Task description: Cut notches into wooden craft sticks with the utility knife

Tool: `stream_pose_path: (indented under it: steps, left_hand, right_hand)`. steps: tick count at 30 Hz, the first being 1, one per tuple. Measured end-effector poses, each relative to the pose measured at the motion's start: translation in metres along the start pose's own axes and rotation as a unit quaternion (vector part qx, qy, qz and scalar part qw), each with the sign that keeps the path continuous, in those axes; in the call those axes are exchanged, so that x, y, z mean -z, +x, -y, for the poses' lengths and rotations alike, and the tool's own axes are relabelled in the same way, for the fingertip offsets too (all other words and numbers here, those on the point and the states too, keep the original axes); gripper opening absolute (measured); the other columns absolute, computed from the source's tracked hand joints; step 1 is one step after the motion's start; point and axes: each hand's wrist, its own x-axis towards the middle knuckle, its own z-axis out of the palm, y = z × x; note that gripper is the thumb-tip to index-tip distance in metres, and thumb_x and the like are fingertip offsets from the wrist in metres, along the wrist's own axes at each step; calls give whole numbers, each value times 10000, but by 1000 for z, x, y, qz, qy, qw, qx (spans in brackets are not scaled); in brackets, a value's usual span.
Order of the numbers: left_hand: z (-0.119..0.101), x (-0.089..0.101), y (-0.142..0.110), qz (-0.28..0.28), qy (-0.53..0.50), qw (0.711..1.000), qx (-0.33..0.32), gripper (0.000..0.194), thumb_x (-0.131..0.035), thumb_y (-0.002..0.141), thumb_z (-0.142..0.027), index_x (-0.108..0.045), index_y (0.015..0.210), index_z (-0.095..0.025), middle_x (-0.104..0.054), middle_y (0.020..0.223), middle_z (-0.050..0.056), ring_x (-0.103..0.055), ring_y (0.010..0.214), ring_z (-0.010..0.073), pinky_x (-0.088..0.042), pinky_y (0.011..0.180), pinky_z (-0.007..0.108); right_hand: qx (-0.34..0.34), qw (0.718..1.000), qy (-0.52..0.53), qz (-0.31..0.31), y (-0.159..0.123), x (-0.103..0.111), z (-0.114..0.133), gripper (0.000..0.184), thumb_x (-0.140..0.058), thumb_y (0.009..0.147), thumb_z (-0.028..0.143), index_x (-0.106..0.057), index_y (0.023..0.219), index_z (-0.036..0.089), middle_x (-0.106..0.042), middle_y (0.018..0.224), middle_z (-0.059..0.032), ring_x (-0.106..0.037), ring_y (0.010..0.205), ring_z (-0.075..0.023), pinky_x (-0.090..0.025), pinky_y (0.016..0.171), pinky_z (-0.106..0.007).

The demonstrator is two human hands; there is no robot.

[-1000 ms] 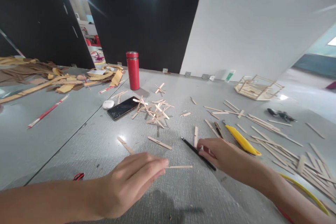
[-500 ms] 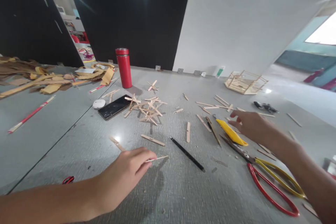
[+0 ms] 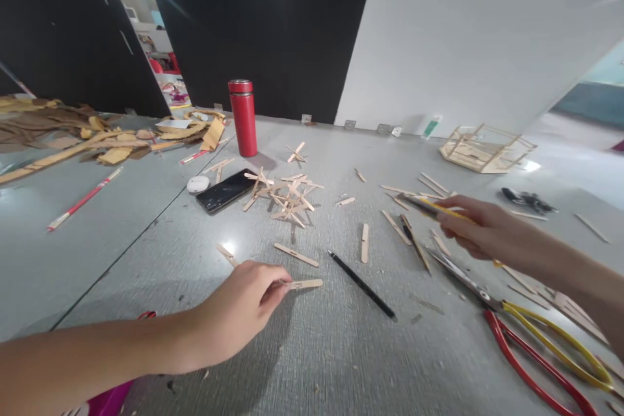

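My left hand (image 3: 244, 312) pinches one end of a flat wooden craft stick (image 3: 305, 284) that lies on the grey table (image 3: 341, 351). Off to the right, my right hand (image 3: 480, 227) is closed round a yellow utility knife (image 3: 429, 206), lifted a little above the table with its tip pointing left. A black pencil (image 3: 361, 285) lies between the two hands. Scissors with red and yellow handles (image 3: 526, 331) lie under my right forearm.
A pile of craft sticks (image 3: 285, 195), a black phone (image 3: 227, 190), a white earbud case (image 3: 197, 184) and a red flask (image 3: 244, 118) stand further back. A stick-built frame (image 3: 485, 149) sits far right. Cardboard scraps (image 3: 97, 140) cover the far left.
My right hand left the pencil, reached right to the yellow knife and picked it up. My left hand stayed put, and its stick now lies flat.
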Motion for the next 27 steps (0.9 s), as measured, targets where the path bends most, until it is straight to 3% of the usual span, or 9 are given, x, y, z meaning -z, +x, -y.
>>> stream_pose_path:
  steps: [2,5,7,9,12,15,18,21,27]
  left_hand:
    - [3,-1,0,5,9,1000,-13,267,-496,995,-130,-683,808,-166,-541,596,-54,-415,498,92,-335,490,224]
    - [8,-2,0,-2,31,999,-33,252,-494,999,-94,-723,948,-185,-669,809,4,-608,703,138,-510,665,263]
    - [8,-3,-3,-16,55,997,-43,294,-451,1005,-72,-715,1084,-173,-692,1027,74,-656,962,210,-557,865,381]
    - [2,-4,-11,-14,79,995,-59,295,-465,988,-72,-701,1150,-146,-673,1171,131,-620,1145,290,-514,1011,520]
    - [-14,-7,-28,48,156,982,-97,324,-606,930,-133,-690,1243,-124,-640,1325,200,-598,1248,401,-477,1068,630]
    - [-29,-10,-41,77,212,971,-84,538,-625,957,-198,-536,1487,-170,-538,1476,276,-568,1326,468,-556,974,632]
    - [-35,-10,-45,129,225,960,-103,586,-666,940,-209,-520,1508,-223,-456,1566,271,-452,1429,499,-535,1014,636]
    - [-32,-12,-46,135,250,954,-93,664,-685,919,-160,-479,1543,-258,-431,1586,272,-400,1448,525,-488,1029,711]
    - [-25,-24,-56,70,323,938,-107,511,-551,1009,-200,-510,1490,-36,-512,1490,346,-540,1346,516,-544,997,679]
  right_hand:
    - [78,992,49,85,-15,-2,22,454,-369,1076,521,-646,888,214,-589,664,-8,-562,592,-139,-469,549,-257]
    - [139,968,83,191,-34,-14,52,393,-429,1056,534,-693,987,250,-690,779,-20,-634,620,-150,-517,574,-260]
    - [165,968,50,184,-45,-26,64,316,-475,1040,519,-703,1085,305,-729,862,-19,-683,729,-179,-535,645,-277]
    - [174,974,18,146,-55,-39,67,344,-483,1025,521,-636,1303,386,-765,977,-25,-725,846,-228,-574,734,-326]
    - [168,981,-14,98,-70,-58,58,491,-488,1018,576,-488,1495,464,-762,1220,-43,-749,1038,-296,-624,846,-400]
    - [181,979,-38,82,-82,-75,44,572,-533,1013,570,-381,1563,522,-593,1533,12,-621,1331,-337,-525,1102,-504]
    - [207,968,-31,136,-92,-86,37,579,-490,1049,511,-309,1599,527,-529,1593,41,-574,1393,-306,-508,1133,-495]
    - [206,971,-7,122,-97,-94,35,581,-508,1044,481,-329,1594,533,-542,1581,54,-573,1394,-312,-515,1128,-492]
    - [203,977,10,71,-103,-99,31,592,-525,1022,454,-370,1592,502,-552,1572,34,-581,1380,-354,-494,1129,-537]
